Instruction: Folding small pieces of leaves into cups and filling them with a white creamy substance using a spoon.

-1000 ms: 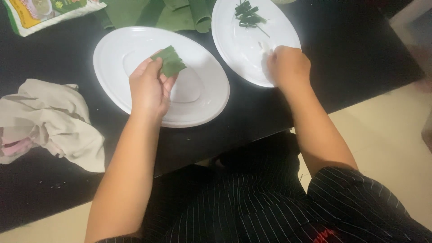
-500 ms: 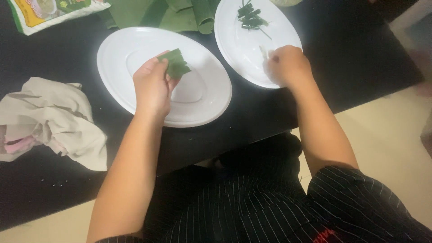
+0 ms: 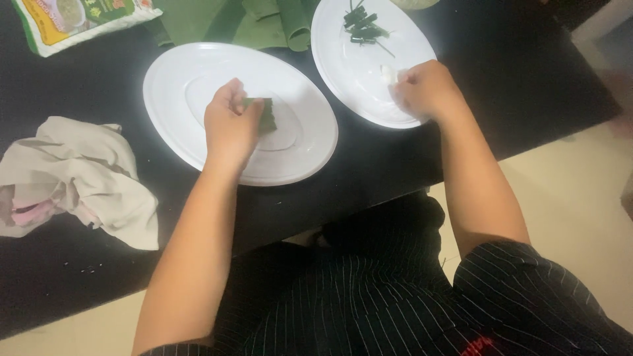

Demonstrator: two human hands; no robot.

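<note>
The left hand (image 3: 229, 125) pinches a small folded green leaf piece (image 3: 266, 116) over the middle of the near white plate (image 3: 178, 86); a loose grip could let the fold spring open. The right hand (image 3: 425, 89) is closed, perhaps on something pale, at the second plate (image 3: 409, 46), whose near rim sits close to the black table's (image 3: 79, 290) edge, and the rumpled cloth (image 3: 86, 178) crowds the left.

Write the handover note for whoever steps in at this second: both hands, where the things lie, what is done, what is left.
Left hand: closed on a folded green leaf piece over the large white plate.
Right hand: closed on something small and pale at the second white plate; what it is cannot be told.
Done: small leaf bundles lie on the second plate.
Left: green leaves wait unfolded at the table's far edge. Beige cloth on the left.
</note>
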